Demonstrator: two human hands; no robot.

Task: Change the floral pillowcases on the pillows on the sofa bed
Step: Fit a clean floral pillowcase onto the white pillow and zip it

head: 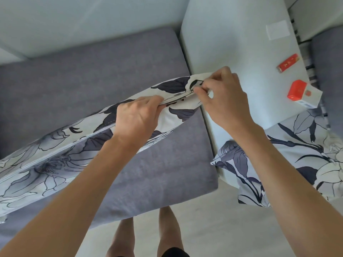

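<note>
The long pillow in its white, grey-flowered pillowcase (pixel 55 154) is lying across the grey fabric sofa seat (pixel 92 71), its zipper end raised toward the pale armrest (pixel 232 43). The left hand (pixel 137 117) is gripping the cloth beside the zipper, and should be holding it taut. The right hand (pixel 222 95) is pinching the small metal zipper pull (pixel 192 91); drawing it straight along the seam looks best.

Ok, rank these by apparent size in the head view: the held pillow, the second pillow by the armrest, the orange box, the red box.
1. Held pillow, largest.
2. Second pillow, cut off by the frame edge and the right arm, so its full size is unsure.
3. Orange box.
4. Red box, smallest.
</note>
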